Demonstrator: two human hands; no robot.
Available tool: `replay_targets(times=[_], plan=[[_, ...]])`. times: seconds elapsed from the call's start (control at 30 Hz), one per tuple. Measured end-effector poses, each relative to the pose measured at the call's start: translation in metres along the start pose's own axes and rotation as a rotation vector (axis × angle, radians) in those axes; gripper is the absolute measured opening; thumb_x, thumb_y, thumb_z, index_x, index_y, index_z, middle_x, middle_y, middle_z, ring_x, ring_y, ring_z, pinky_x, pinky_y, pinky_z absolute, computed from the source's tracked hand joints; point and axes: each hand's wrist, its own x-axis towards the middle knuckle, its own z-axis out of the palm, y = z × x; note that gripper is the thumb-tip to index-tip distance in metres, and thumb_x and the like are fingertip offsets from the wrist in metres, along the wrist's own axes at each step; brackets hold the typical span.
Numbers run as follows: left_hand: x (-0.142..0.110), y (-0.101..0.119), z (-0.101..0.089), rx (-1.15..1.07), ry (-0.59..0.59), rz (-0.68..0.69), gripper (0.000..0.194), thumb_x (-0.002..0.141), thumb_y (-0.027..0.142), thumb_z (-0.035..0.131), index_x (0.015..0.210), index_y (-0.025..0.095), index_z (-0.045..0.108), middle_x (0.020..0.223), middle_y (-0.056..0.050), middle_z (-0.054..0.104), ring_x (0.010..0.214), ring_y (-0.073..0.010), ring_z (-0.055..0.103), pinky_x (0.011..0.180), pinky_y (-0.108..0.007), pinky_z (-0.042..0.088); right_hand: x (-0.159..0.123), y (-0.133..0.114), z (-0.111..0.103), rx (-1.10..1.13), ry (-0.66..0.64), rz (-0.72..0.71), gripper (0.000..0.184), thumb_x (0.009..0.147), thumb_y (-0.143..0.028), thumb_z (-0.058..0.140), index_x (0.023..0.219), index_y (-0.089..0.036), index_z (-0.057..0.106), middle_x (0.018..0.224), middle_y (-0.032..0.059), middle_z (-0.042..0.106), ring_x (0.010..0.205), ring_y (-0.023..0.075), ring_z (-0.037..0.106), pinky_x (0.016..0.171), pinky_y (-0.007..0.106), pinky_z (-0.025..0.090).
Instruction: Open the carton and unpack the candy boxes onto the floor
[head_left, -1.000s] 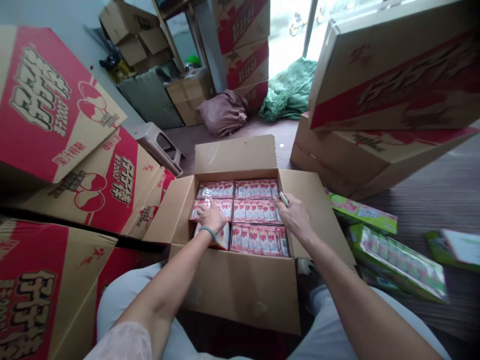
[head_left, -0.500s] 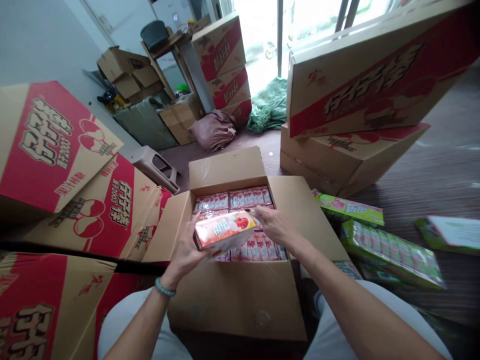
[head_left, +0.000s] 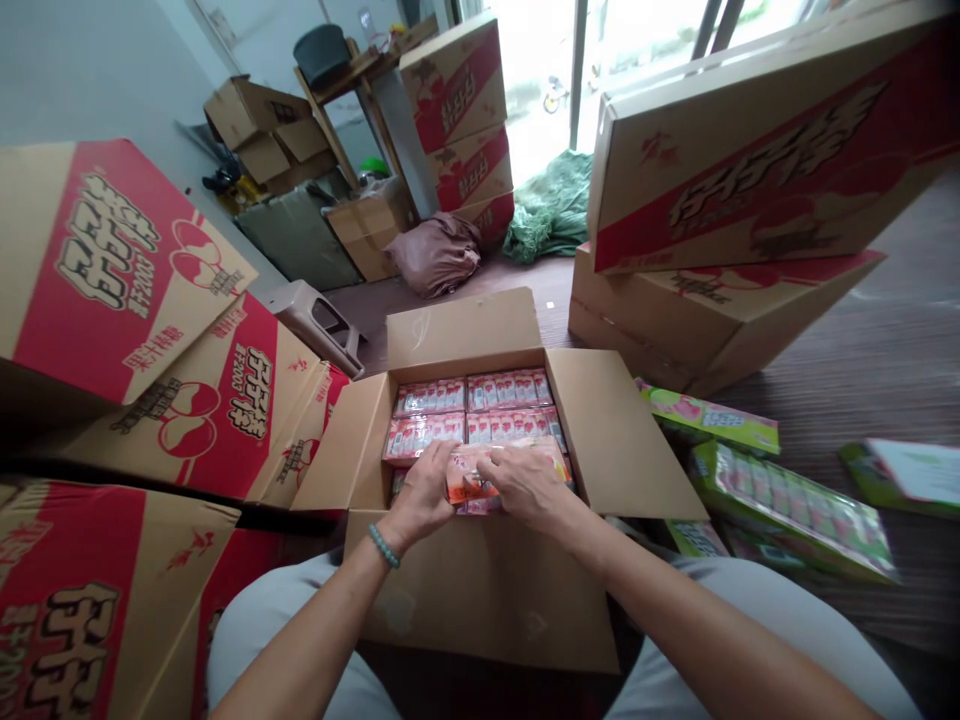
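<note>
An orange-and-pink candy box (head_left: 469,478) is held low in the mouth of an open cardboard carton (head_left: 480,590), near its front side. My left hand (head_left: 426,492) grips the candy box's left end; a bead bracelet is on that wrist. Over the top and right part lies my right hand (head_left: 529,487), its fingers bent against the box, partly hiding it. Inside the carton, several pink-and-red candy boxes (head_left: 427,434) sit in rows with their small packs facing up. The carton's flaps are folded outward.
Green candy boxes (head_left: 795,510) lie on the floor at the right. Large printed cartons (head_left: 112,260) are stacked at the left, and more cartons (head_left: 735,190) stand at the back right. A grey plastic stool (head_left: 319,325) and a brown sack (head_left: 435,255) are farther back.
The candy box has moved right and down into the carton's front part, turning more level. My right hand has shifted from its far right corner onto its top.
</note>
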Motion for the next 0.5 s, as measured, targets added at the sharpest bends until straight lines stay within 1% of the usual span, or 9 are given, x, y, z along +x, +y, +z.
replay_targets(times=[0.1,0.17,0.2,0.27,0.33,0.4,0.43,0.47,0.5], plan=[[0.005,0.007,0.000,-0.004,-0.025,0.034,0.065,0.066,0.005,0.059,0.128,0.017,0.042,0.116,-0.010,0.053,0.108,-0.0248,0.052,0.097,-0.041,0.047,-0.004,-0.002,0.004,-0.031,0.015,0.022,0.022,0.090,-0.010,0.045,0.102,-0.019,0.061,0.092,0.0076,0.065,0.080,0.0188,0.057,0.063,0.030,0.029],[0.008,0.009,-0.002,-0.011,-0.048,0.051,0.066,0.066,0.006,0.059,0.129,0.017,0.042,0.118,-0.010,0.052,0.110,-0.0250,0.052,0.099,-0.042,0.046,-0.008,0.006,0.007,-0.024,0.029,0.019,0.021,0.089,-0.010,0.046,0.100,-0.019,0.062,0.089,0.0075,0.065,0.078,0.0179,0.057,0.065,0.029,0.030],[0.008,0.007,-0.003,-0.016,-0.053,0.054,0.066,0.066,0.006,0.059,0.129,0.017,0.042,0.118,-0.011,0.052,0.111,-0.0253,0.052,0.100,-0.042,0.045,-0.012,0.016,0.008,-0.012,0.038,0.041,0.020,0.089,-0.010,0.047,0.098,-0.019,0.062,0.088,0.0072,0.065,0.077,0.0173,0.057,0.065,0.029,0.030],[0.003,-0.001,-0.007,-0.022,-0.040,0.035,0.066,0.066,0.008,0.060,0.129,0.017,0.042,0.119,-0.012,0.053,0.112,-0.0264,0.053,0.100,-0.043,0.046,-0.024,0.045,0.011,0.007,0.035,0.157,0.018,0.086,-0.008,0.051,0.087,-0.019,0.065,0.082,0.0069,0.066,0.072,0.0160,0.055,0.063,0.028,0.028],[-0.008,-0.017,-0.011,-0.016,0.009,-0.008,0.064,0.067,0.011,0.062,0.128,0.016,0.042,0.119,-0.013,0.053,0.112,-0.0278,0.054,0.099,-0.044,0.046,-0.042,0.081,0.012,0.003,0.004,0.311,0.020,0.082,-0.005,0.054,0.072,-0.017,0.065,0.069,0.0066,0.063,0.062,0.0148,0.052,0.059,0.029,0.024],[-0.020,-0.034,-0.016,0.000,0.067,-0.060,0.063,0.068,0.013,0.063,0.127,0.016,0.042,0.120,-0.013,0.053,0.111,-0.0284,0.055,0.097,-0.045,0.047,-0.059,0.110,0.012,-0.019,-0.009,0.412,0.024,0.081,-0.002,0.053,0.066,-0.017,0.064,0.061,0.0062,0.059,0.056,0.0141,0.047,0.057,0.031,0.020],[-0.026,-0.040,-0.018,0.013,0.089,-0.074,0.062,0.068,0.014,0.064,0.126,0.016,0.042,0.120,-0.014,0.052,0.110,-0.0283,0.055,0.096,-0.044,0.048,-0.064,0.117,0.012,-0.029,0.007,0.426,0.025,0.082,-0.002,0.052,0.068,-0.017,0.065,0.061,0.0064,0.059,0.056,0.0141,0.046,0.058,0.032,0.019],[-0.029,-0.044,-0.020,0.029,0.101,-0.081,0.062,0.067,0.014,0.064,0.126,0.016,0.042,0.120,-0.013,0.052,0.110,-0.0281,0.056,0.095,-0.044,0.048,-0.066,0.117,0.012,-0.032,0.032,0.421,0.025,0.084,-0.003,0.050,0.071,-0.017,0.066,0.064,0.0068,0.060,0.057,0.0143,0.046,0.058,0.032,0.018],[-0.031,-0.045,-0.021,0.045,0.103,-0.078,0.063,0.067,0.013,0.064,0.126,0.016,0.043,0.120,-0.013,0.052,0.110,-0.0280,0.055,0.095,-0.044,0.048,-0.064,0.110,0.013,-0.030,0.058,0.396,0.025,0.086,-0.005,0.049,0.076,-0.018,0.067,0.067,0.0068,0.061,0.059,0.0145,0.047,0.058,0.032,0.018]])
